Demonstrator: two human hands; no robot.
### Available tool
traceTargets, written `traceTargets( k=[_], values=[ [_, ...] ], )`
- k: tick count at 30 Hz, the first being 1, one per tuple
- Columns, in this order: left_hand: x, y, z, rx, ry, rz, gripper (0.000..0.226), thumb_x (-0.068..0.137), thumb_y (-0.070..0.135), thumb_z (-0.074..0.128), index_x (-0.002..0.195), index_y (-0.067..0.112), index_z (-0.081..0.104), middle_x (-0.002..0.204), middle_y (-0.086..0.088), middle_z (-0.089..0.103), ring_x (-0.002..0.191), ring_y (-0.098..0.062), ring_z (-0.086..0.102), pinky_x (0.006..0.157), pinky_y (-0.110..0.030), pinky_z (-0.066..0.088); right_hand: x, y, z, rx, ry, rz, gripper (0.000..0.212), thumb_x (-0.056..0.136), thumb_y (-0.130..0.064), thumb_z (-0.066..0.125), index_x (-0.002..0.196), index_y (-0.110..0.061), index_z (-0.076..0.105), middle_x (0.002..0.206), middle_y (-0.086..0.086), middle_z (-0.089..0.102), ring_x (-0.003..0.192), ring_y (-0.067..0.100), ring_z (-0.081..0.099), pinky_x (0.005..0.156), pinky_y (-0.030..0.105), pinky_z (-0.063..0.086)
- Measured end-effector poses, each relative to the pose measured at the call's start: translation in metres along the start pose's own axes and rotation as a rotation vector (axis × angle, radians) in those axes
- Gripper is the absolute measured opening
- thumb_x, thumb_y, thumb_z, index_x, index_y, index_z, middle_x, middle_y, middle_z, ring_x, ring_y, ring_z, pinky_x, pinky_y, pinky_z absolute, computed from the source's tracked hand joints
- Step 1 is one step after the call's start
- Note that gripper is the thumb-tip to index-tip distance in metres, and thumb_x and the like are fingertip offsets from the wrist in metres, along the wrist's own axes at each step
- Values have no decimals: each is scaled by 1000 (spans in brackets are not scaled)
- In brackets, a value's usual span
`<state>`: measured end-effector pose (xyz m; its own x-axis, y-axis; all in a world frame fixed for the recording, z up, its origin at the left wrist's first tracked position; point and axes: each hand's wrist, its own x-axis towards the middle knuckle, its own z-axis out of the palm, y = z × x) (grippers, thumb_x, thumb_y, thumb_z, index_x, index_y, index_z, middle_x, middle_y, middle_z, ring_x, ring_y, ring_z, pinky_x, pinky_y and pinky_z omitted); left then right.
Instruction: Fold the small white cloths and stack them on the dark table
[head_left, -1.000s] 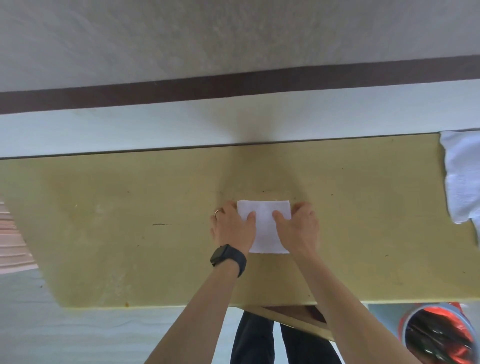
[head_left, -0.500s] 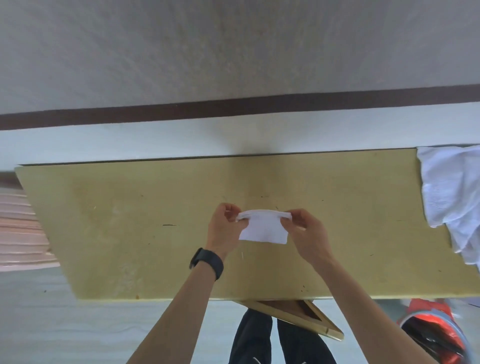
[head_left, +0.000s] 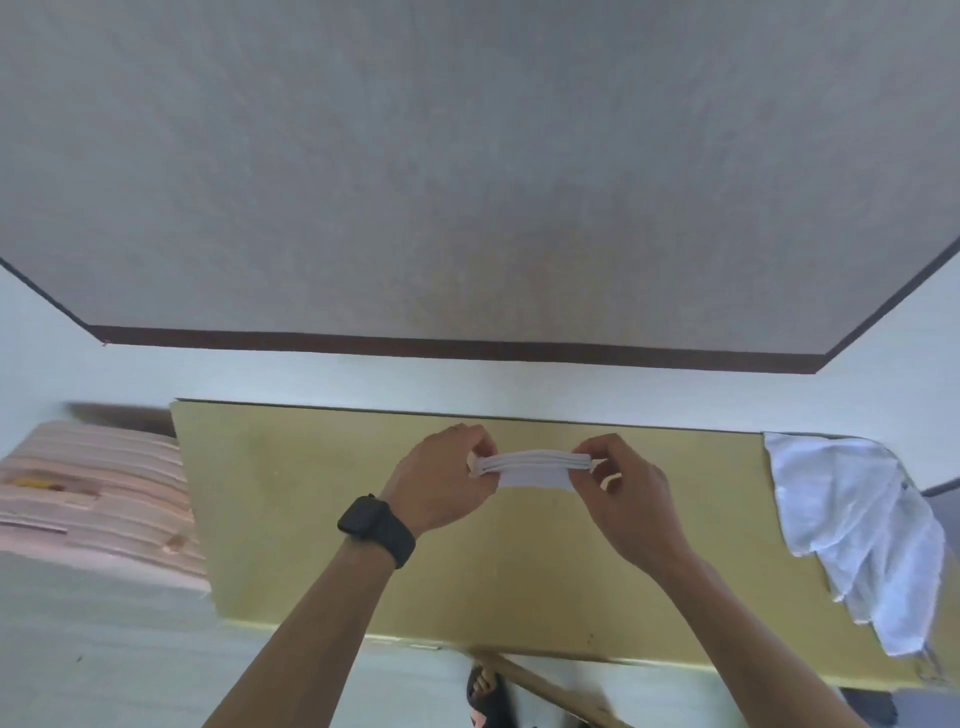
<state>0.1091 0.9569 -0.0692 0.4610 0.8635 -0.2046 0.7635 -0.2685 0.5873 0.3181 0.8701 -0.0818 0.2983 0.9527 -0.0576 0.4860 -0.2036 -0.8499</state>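
A small folded white cloth (head_left: 532, 467) hangs in the air above the yellow tabletop (head_left: 311, 519), seen edge-on with several layers showing. My left hand (head_left: 444, 480) pinches its left end and my right hand (head_left: 618, 493) pinches its right end. A black watch sits on my left wrist. A pile of unfolded white cloths (head_left: 857, 525) lies at the table's right end and drapes over the edge. A large grey-brown surface with a dark rim (head_left: 467, 182) fills the upper part of the view beyond the yellow table.
A pink striped surface (head_left: 93, 493) lies left of the yellow table, with small objects on it. A wooden bar (head_left: 545, 686) and a sandalled foot (head_left: 485, 696) show below the table's near edge. Pale floor surrounds the table.
The cloth lay flat on the table under both hands a second ago. Both hands have since lifted it by its ends off the surface. The camera has tilted, showing more of the far grey surface.
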Motion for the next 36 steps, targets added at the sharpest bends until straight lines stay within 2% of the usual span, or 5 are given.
traceTargets(
  k=[6, 12, 19, 30, 36],
  values=[
    [-61, 16, -19, -210, 96, -62, 13, 84, 34, 73, 85, 29, 61, 88, 16, 64, 69, 2, 54, 58, -7, 40, -31, -37, -11, 15, -112, -130, 13, 87, -24, 71, 94, -31, 62, 80, -13, 67, 66, 2, 59, 56, 10, 43],
    [-153, 21, -24, -77, 280, -141, 21, 80, 27, 76, 74, 31, 55, 81, 14, 62, 64, -7, 56, 65, -28, 52, -73, -64, -10, -24, -259, -371, 16, 86, -16, 73, 90, -31, 69, 86, -20, 67, 74, -1, 63, 62, 7, 44],
    [-310, 10, -2, -185, 516, -346, 24, 77, 22, 79, 75, 23, 56, 71, 9, 58, 59, -4, 48, 55, -16, 39, -157, -89, 31, 1, -467, -573, 16, 82, -16, 77, 82, -29, 67, 83, -20, 67, 74, 2, 66, 65, 13, 49],
    [-642, 2, 32, -646, 1220, -612, 21, 75, 32, 83, 87, 17, 75, 92, 7, 75, 91, -7, 69, 76, -22, 53, -382, -186, 153, 190, -998, -724, 11, 82, -23, 79, 84, -26, 68, 79, -10, 72, 75, 9, 67, 71, 28, 53],
    [-852, 4, 65, -521, 1571, -702, 26, 82, 35, 78, 107, 29, 71, 75, 0, 70, 75, -16, 67, 76, -27, 54, -583, -245, 235, 304, -1248, -869, 12, 87, -25, 74, 96, -30, 67, 90, -17, 70, 83, 8, 66, 72, 21, 50]
  ],
)
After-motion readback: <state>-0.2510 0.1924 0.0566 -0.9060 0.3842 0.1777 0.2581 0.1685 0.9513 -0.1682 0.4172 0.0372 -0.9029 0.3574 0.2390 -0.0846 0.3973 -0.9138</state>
